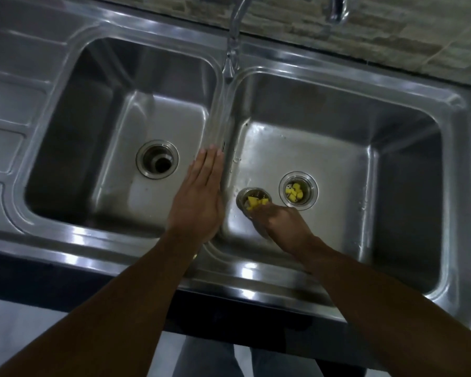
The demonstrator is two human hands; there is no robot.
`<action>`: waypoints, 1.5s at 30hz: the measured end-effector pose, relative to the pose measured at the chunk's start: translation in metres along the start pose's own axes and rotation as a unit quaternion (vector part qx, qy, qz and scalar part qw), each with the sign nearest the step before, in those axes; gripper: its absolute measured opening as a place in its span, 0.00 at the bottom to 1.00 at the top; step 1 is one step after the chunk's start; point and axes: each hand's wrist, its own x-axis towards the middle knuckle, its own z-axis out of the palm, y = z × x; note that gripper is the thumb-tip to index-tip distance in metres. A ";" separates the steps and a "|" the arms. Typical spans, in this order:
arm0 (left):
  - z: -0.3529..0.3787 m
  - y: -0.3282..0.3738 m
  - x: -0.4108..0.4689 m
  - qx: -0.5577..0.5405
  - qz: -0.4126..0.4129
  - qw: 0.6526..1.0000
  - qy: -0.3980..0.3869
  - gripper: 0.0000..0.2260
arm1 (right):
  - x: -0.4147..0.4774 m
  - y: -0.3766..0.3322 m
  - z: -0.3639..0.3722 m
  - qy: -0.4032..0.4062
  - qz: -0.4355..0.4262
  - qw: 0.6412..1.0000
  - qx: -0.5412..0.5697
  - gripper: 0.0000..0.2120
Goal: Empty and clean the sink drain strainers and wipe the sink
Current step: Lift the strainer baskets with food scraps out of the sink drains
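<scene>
A steel double sink (pixel 223 110) fills the view. The left basin's drain (pixel 157 162) stands bare, with no strainer in it. My right hand (pixel 280 224) is shut on a metal strainer basket (pixel 249 200) holding yellow food scraps, over the right basin floor. A second strainer (pixel 298 191) sits in the right basin's drain, also holding yellow scraps. My left hand (pixel 199 197) lies flat with fingers together, over the divider between the basins and the left basin's edge, holding nothing.
A chrome faucet (pixel 233 42) arches over the divider from the back. A ribbed draining board (pixel 8 110) lies at the left. Stone-look tiles (pixel 365 31) run behind the sink. Water drops dot the right basin floor.
</scene>
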 end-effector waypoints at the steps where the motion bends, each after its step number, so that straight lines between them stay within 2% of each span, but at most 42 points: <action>1: 0.000 0.000 0.000 0.002 -0.001 1.000 -0.002 0.30 | 0.001 0.002 0.003 -0.017 -0.003 1.000 -0.014 0.18; 8: 0.003 -0.002 0.000 0.007 -0.006 1.000 -0.006 0.29 | 0.000 0.009 0.011 -0.065 -0.024 0.996 -0.057 0.14; 10: 0.002 -0.002 0.000 0.008 -0.006 1.000 -0.005 0.29 | -0.002 0.014 0.016 -0.069 -0.020 0.997 -0.037 0.14; 11: 0.002 -0.001 0.000 0.009 -0.007 1.000 -0.004 0.29 | -0.003 0.015 0.017 -0.060 -0.021 0.998 -0.014 0.13; 13: 0.003 -0.001 0.000 0.010 -0.007 1.000 -0.006 0.29 | 0.001 0.019 0.020 0.007 -0.046 0.999 0.007 0.14; 15: 0.003 -0.001 0.000 0.013 -0.006 1.000 -0.009 0.29 | 0.008 0.021 0.021 0.035 -0.043 0.998 -0.004 0.24; 17: 0.003 -0.002 0.000 0.014 -0.005 1.000 -0.011 0.29 | 0.013 0.024 0.025 -0.012 -0.008 1.000 -0.024 0.39; 19: 0.003 -0.002 0.000 0.016 -0.004 1.000 -0.013 0.29 | 0.014 0.026 0.032 -0.067 0.015 0.997 -0.032 0.46; 24: 0.003 -0.001 -0.001 0.016 -0.006 1.000 -0.016 0.29 | 0.008 0.025 0.041 -0.093 0.008 0.996 -0.005 0.42; 28: -0.003 0.004 -0.001 0.018 -0.009 1.000 -0.025 0.30 | 0.002 0.029 0.039 -0.096 0.010 0.995 0.032 0.47; 30: -0.006 0.007 0.000 0.016 -0.009 0.999 -0.031 0.29 | 0.000 0.032 0.034 -0.082 0.037 0.994 0.065 0.48; 31: -0.008 0.009 0.000 0.018 -0.009 0.999 -0.034 0.29 | -0.002 0.034 0.031 -0.072 0.057 0.992 0.087 0.46; 33: -0.011 0.011 0.002 0.035 -0.010 0.999 -0.039 0.29 | -0.006 0.040 0.024 -0.033 0.080 0.990 0.113 0.34; 35: -0.014 0.012 0.008 0.060 -0.017 0.997 -0.041 0.29 | -0.010 0.050 0.019 0.014 0.095 0.989 0.113 0.23; 37: -0.015 0.013 0.024 0.081 -0.019 0.996 -0.035 0.29 | -0.014 0.061 0.017 0.038 0.126 0.985 0.114 0.15; 41: -0.007 0.019 0.062 0.105 0.003 0.994 -0.023 0.28 | -0.013 0.079 0.027 -0.005 0.188 0.979 0.073 0.16; 45: 0.005 0.020 0.069 0.132 0.006 0.991 -0.006 0.27 | -0.010 0.089 0.043 -0.061 0.178 0.982 -0.006 0.20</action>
